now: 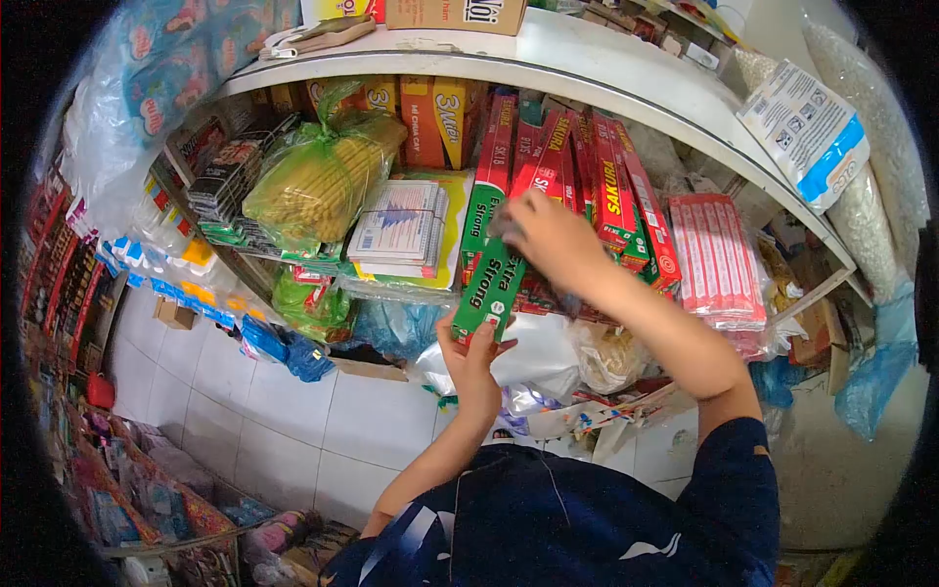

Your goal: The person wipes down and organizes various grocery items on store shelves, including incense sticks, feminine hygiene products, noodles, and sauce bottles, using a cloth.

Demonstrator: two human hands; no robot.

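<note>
My left hand (473,370) grips the near end of a long green-and-red foil box (486,293) marked "Extra Strong", which is tilted up off the shelf. Over the upper part of this box is my right hand (550,240), fingers closed and a little blurred. A dark grey rag (503,227) shows at its fingertips, pressed against the box. Behind and to the right stand more red Sakura boxes (614,186) in a row. My right hand and forearm hide some of them.
A green bag of yellow food (308,191) and stacked paper packs (399,227) lie to the left. Pink-and-white packs (717,256) sit to the right. The white curved shelf edge (587,61) runs above, and a white-and-blue pouch (807,132) rests upper right.
</note>
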